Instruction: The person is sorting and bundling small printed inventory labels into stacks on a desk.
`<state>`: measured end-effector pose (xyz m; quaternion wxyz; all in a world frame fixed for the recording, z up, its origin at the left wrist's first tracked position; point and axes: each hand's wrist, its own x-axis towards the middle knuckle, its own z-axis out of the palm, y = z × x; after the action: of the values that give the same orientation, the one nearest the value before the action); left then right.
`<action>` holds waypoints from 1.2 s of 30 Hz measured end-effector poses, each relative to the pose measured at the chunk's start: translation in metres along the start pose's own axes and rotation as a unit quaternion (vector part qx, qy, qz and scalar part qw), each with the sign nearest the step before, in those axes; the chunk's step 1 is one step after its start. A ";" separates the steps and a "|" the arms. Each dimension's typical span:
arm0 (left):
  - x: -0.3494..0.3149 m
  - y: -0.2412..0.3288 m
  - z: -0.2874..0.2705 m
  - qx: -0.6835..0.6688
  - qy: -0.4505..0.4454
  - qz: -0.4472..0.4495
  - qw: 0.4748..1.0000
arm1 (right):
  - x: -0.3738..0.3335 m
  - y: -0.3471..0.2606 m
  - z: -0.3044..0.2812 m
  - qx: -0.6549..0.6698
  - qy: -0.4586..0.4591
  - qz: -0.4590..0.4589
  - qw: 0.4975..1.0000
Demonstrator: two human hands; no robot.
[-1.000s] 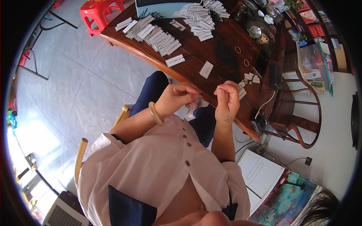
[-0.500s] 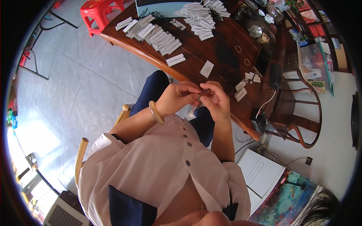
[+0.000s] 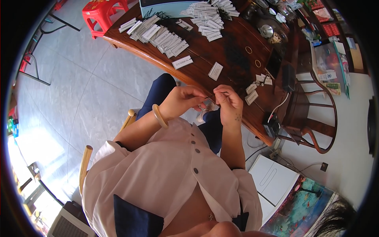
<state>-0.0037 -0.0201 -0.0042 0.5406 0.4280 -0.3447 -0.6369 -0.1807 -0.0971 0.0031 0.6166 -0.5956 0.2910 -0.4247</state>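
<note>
My left hand [image 3: 185,102] and my right hand [image 3: 229,106] are raised just off the near edge of the wooden table, a small gap between them. A thin dark cord [image 3: 209,96] spans that gap, pinched by the fingertips of both hands. On the table beyond lie two heaps of white printed hang tags, a left heap [image 3: 160,37] and a far heap [image 3: 208,19]. A single tag [image 3: 215,71] lies closest to my hands, and another tag [image 3: 182,62] is near the edge. Several tags [image 3: 251,97] sit to the right, beside a dark tangled pile [image 3: 236,54], apparently of cords.
A light-blue box [image 3: 169,10] stands at the table's far side. Two thin rings [image 3: 257,63], a phone [image 3: 274,65] and a black power adapter [image 3: 288,79] lie to the right. A wooden chair [image 3: 331,114] stands right; a red stool [image 3: 98,17] is far left.
My hands have drawn slightly apart, the right one turning more upright. The dark cord now shows stretched between the fingertips. The tags on the table have not been moved.
</note>
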 end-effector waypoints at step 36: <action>0.058 0.024 -0.061 0.699 0.061 0.415 0.580 | 0.071 -0.017 -0.029 -0.620 -0.033 -0.164 0.766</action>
<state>0.0595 -0.0799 -0.0166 0.2998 0.5218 -0.7893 0.1219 -0.1754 -0.1717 0.0262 0.0428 -0.9008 0.3682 -0.2263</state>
